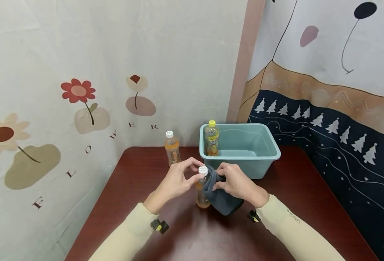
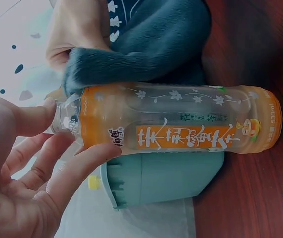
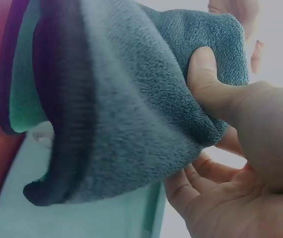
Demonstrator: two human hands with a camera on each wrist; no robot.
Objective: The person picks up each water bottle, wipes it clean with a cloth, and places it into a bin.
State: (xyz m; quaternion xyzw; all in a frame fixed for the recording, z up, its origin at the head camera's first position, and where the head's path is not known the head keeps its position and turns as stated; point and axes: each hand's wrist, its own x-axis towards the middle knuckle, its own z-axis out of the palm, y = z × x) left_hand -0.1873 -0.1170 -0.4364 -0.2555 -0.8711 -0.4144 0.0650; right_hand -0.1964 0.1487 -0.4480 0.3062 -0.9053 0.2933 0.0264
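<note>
A clear plastic drink bottle (image 1: 202,200) with a white cap and an orange label stands upright on the table. My left hand (image 1: 179,178) holds it at the neck, thumb and fingers on either side just below the cap. In the left wrist view, white characters run along the label of the bottle (image 2: 181,136). My right hand (image 1: 237,184) pinches a dark grey towel (image 1: 224,200), its thumb (image 3: 203,64) pressing into the folds. The towel lies against the right side of the bottle, and its lower part hangs down beside it, covering some of the label.
Behind my hands a blue-green plastic tub (image 1: 244,165) stands at the back of the table. A yellow-capped bottle (image 1: 212,139) is upright in its left end. Left of the tub, another white-capped bottle (image 1: 173,150) stands on the red-brown table (image 1: 130,192), near the printed wall cloth.
</note>
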